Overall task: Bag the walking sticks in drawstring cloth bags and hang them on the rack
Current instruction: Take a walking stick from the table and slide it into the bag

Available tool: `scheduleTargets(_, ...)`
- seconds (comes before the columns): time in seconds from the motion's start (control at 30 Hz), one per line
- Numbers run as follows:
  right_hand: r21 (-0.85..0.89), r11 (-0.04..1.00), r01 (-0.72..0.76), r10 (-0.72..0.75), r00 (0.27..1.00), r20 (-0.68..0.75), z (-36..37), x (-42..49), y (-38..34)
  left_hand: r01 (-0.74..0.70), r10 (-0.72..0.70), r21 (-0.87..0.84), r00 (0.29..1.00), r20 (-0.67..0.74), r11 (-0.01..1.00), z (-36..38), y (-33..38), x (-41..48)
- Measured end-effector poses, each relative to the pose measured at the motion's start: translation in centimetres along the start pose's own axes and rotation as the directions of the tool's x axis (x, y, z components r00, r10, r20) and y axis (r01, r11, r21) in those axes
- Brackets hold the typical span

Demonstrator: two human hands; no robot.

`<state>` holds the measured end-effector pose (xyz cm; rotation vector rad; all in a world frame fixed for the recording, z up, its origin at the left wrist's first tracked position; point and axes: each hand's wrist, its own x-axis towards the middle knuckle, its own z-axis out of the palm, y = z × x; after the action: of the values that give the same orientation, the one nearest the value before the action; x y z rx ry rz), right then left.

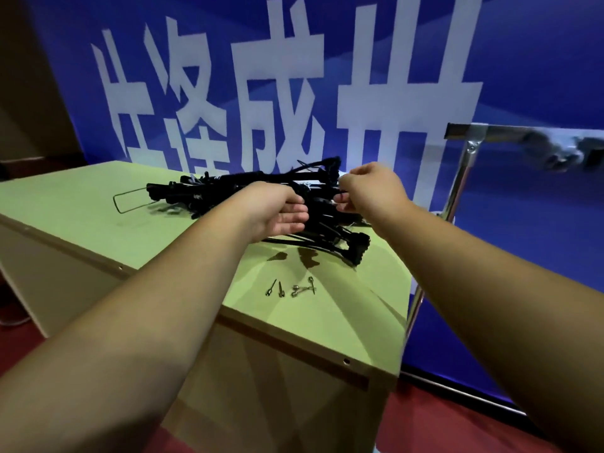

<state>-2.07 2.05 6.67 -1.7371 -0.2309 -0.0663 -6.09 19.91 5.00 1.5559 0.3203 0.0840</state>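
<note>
Left hand (281, 214), fingers apart, and right hand (369, 188), fingers curled with grip unclear, are hovering at the sticks (228, 191): seemingly light, stiff, tangling, best gripped mid-bundle.

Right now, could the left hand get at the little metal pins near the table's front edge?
Probably yes. The pins lie on bare table, nearer than the sticks, with nothing over them; the left hand only needs to draw back.

Left hand (281, 212) and right hand (369, 188) meet at black walking sticks (228, 191) piled on a table (65, 197), 4 pins (291, 288) at 6 o'clock.
</note>
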Motion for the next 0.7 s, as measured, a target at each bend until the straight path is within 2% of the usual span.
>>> scheduleTargets(0.07, -0.024, 1.000, 0.017, -0.017, 1.000, 0.005, 0.3, 1.9, -0.2, -0.001, 0.000, -0.093, 1.000, -0.012, 0.996, 0.0, 0.5, 1.3)
scheduleTargets(0.2, -0.217, 0.975, 0.052, -0.042, 0.998, 0.053, 1.3, 4.0, -0.6, -0.042, 0.037, -0.199, 0.999, -0.028, 0.979, 0.4, 0.9, 3.3)
scheduleTargets(0.37, -0.248, 0.969, -0.021, 0.051, 0.992, 0.116, 2.2, 5.0, -0.9, -0.013, 0.000, -0.186, 0.997, -0.071, 0.982, 0.5, 0.7, 5.1)
scheduleTargets(0.5, -0.253, 0.954, 0.163, -0.151, 0.986, 0.068, 2.6, 5.0, 0.0, -0.003, -0.017, -0.194, 0.995, -0.102, 0.981, 0.0, 0.8, 5.8)
scheduleTargets(0.7, -0.290, 0.853, 0.433, -0.420, 0.901, 0.112, 2.6, 1.8, 0.3, -0.097, 0.106, -0.469, 0.994, -0.008, 0.878, -0.2, 2.0, 4.4)
